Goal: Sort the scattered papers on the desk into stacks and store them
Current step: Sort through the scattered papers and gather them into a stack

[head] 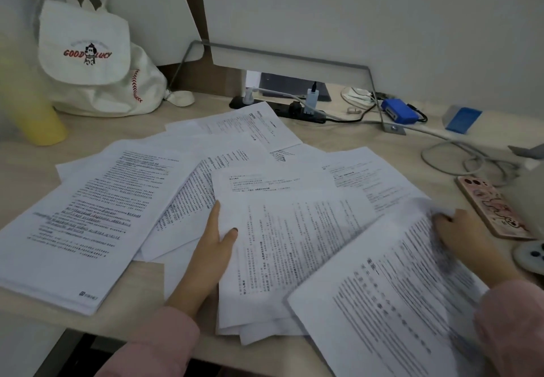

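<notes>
I read the desk (338, 138) as mostly unsorted. The papers (206, 176) lie fanned and overlapping across it, and none appear stored. One thicker stack (88, 220) at the left looks gathered, so I judge the task to be at an early stage. The left hand (212, 247) pinches the centre sheet (294, 244), thumb on top, remaining fingers mostly hidden. The right hand (462, 229) curls its fingers over the far edge of the blurred front sheet (397, 303).

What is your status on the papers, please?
Left-hand grip pinches centre sheet; right-hand grip holds front sheet by edge. Papers unstacked, overlapping. Phone near right-hand grip.
</notes>
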